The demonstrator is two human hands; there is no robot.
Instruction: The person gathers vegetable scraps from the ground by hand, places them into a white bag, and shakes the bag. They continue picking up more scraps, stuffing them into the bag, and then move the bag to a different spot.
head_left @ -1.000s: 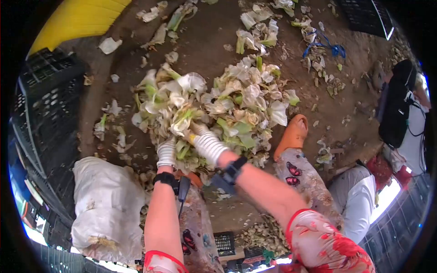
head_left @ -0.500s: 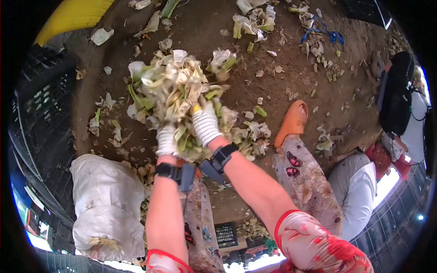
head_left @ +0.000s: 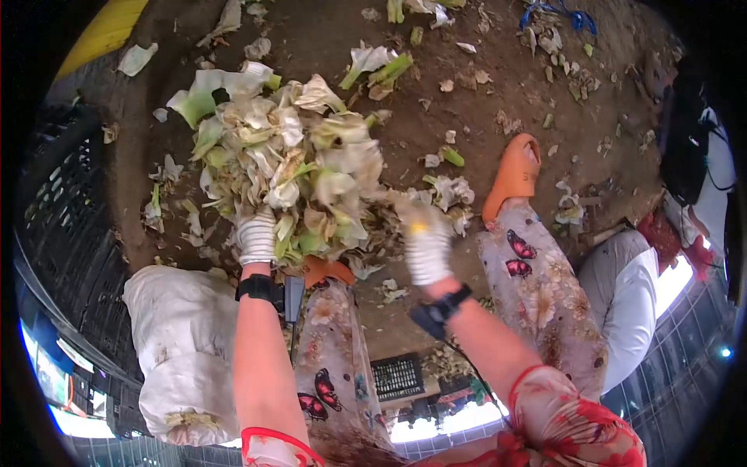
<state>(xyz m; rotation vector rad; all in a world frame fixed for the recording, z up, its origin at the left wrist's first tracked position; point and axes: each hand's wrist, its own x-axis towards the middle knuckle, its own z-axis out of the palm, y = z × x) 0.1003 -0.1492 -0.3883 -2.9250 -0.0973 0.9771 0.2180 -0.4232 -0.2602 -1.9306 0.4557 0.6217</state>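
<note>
In front of you is a brown earthen floor (head_left: 498, 101), dusty and strewn with dry leaf scraps, and it carries a loose heap of whitish, tan and green withered leaves (head_left: 272, 148), which lies left of its middle. Your left hand (head_left: 257, 237), in a white ribbed glove, is against the near edge of this heap; its fingers are hidden by leaves, so I cannot tell how far they are open or whether they grip. Your right hand (head_left: 426, 249), in a similar glove, is at the right of the heap and blurred; I cannot tell its opening or its hold. Along the left edge of the floor stands a black perforated plastic crate (head_left: 66, 179), and nearer to you a stuffed white woven sack (head_left: 183, 342). A tangled blue cord (head_left: 556, 17) lies toward the far right corner; a person's leg in pale trousers (head_left: 618, 280) is at the right edge.
</note>
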